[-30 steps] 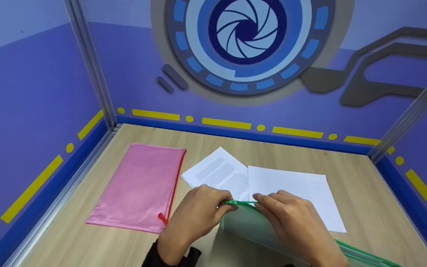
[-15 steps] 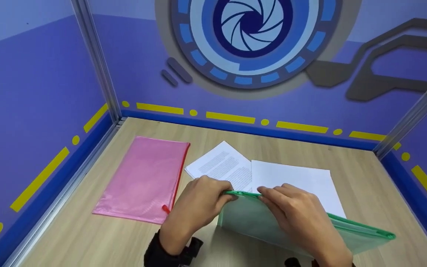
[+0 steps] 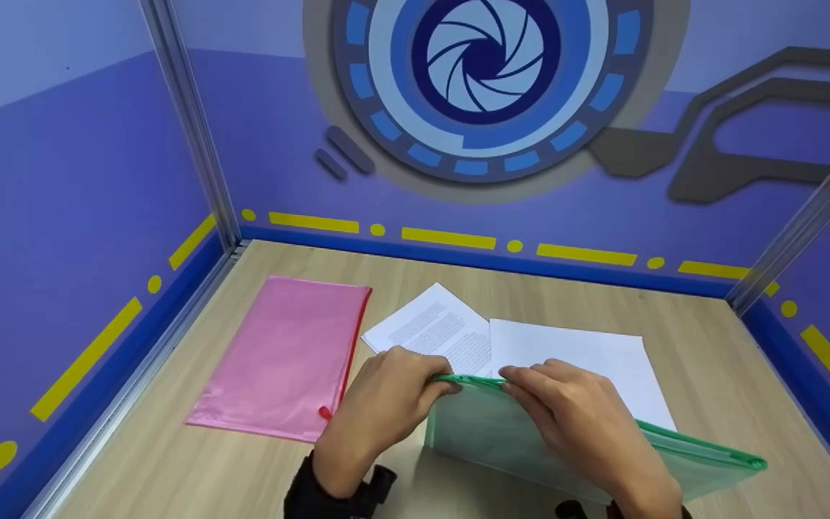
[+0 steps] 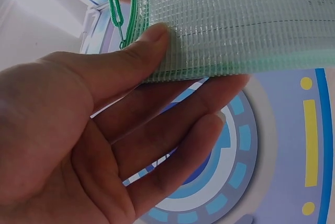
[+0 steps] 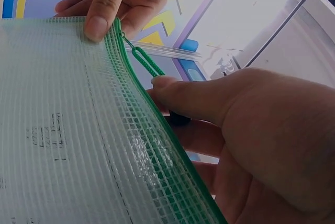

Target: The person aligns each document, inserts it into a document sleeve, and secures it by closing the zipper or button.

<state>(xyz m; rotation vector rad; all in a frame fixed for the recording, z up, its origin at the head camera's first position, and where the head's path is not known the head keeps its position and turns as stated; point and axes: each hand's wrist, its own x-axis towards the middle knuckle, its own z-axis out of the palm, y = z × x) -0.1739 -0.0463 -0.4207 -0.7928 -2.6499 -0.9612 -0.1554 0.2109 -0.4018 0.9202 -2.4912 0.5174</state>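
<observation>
Green pouch (image 3: 491,429) partly behind the hands (image 3: 390,404) (image 3: 581,418), print (image 5: 49,135) illegible

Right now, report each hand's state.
Left hand: closed, pinching the translucent green mesh zip folder near one corner.
Right hand: closed, pinching the folder's looped green zipper pull.

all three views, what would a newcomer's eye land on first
Likely the large blue ring emblem on the back wall, top centre of the head view. Next, the pink pouch lying flat on the left of the table. Then the green pouch in front, right of centre, its corner pinched by the left hand while, in the wrist views, the right hand holds its zip pull.
</observation>
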